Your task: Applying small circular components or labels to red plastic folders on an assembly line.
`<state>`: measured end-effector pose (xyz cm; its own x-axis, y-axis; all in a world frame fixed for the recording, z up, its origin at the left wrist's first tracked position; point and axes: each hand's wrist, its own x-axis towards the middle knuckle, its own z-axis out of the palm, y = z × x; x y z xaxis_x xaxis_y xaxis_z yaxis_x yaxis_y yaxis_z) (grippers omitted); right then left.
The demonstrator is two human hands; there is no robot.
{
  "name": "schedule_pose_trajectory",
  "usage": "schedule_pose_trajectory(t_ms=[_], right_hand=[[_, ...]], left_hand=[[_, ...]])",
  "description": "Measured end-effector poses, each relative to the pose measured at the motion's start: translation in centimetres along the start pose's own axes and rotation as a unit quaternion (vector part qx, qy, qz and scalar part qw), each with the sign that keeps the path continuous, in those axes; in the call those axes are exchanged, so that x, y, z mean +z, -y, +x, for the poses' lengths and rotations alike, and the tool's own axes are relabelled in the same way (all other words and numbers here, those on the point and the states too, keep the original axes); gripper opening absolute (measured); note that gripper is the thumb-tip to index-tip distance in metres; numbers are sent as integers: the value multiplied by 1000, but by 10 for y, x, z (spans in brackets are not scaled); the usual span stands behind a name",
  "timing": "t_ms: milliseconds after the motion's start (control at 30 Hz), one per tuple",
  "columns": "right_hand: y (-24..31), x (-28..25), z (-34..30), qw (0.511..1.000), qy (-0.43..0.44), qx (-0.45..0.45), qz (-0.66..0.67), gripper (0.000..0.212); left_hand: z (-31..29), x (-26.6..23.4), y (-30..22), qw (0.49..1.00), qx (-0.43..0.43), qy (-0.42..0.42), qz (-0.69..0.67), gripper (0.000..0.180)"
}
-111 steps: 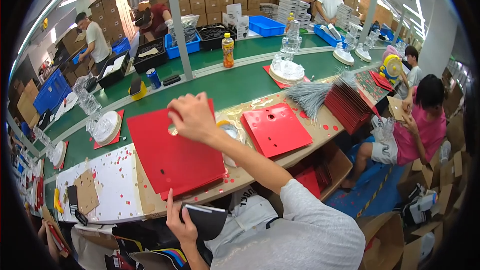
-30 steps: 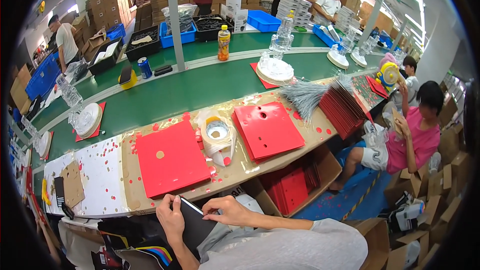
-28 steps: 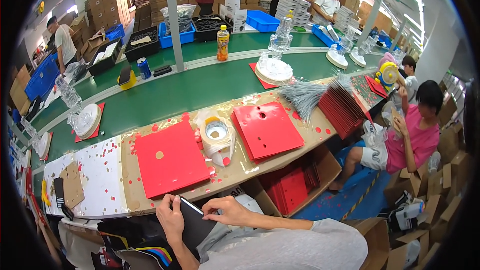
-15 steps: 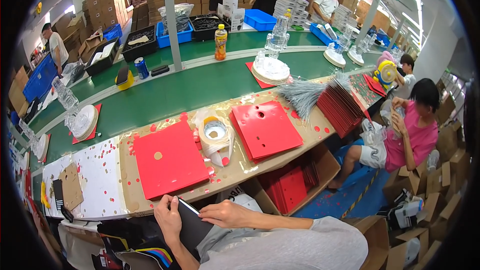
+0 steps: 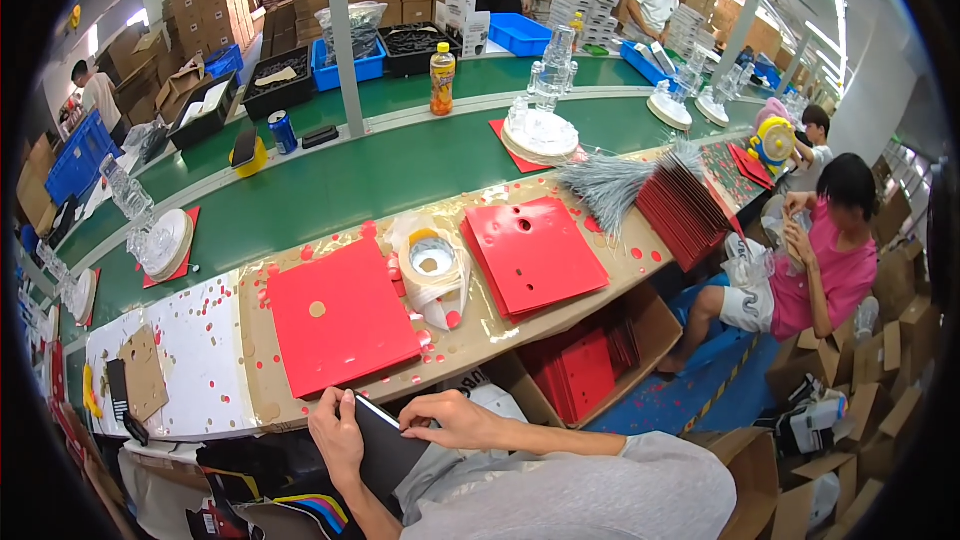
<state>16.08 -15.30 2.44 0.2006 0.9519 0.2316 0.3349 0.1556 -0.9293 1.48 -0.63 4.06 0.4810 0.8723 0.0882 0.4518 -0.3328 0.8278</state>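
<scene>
My left hand is closed round the left edge of a dark, flat, rectangular case, thumb on top. A bright strip shows along the case's upper edge; its exact kind is unclear. My right hand is at the case's upper right corner, fingers curled and thumb and forefinger close together; whether anything is between them is hidden. Just beyond, red sheets lie stacked on the bench edge with a tan dot on top. Beside them sit a tape roll and more red sheets with punched holes.
A green conveyor runs behind the bench, carrying white round bases with clear plastic parts. A bundle of grey wires lies at the right. Below the bench stands a carton of red sheets. A person in pink sits at the right.
My right fingers have drawn back from the bright strip and curled together. My left hand keeps its grip. A person at far left has bent forward, and one in dark red has left view.
</scene>
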Motion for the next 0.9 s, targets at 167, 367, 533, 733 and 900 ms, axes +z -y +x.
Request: schedule_pose_trajectory(t_ms=[167,367,533,733,900], right_hand=[[2,-3,-2,998,19,50,41,11],[12,-8,17,996,26,-88,20,11],[25,-44,73,991,-115,-73,-7,7],[-18,-48,170,994,-97,45,14,11],[-34,0,203,995,19,17,-98,16]], left_hand=[[-6,-2,-4,1000,10,3,1,24],[-15,-5,12,994,18,-67,83,23],[-24,-25,9,994,19,-91,53,14],[-8,-2,-4,993,82,-61,66,7],[-3,9,13,991,44,-57,115,15]])
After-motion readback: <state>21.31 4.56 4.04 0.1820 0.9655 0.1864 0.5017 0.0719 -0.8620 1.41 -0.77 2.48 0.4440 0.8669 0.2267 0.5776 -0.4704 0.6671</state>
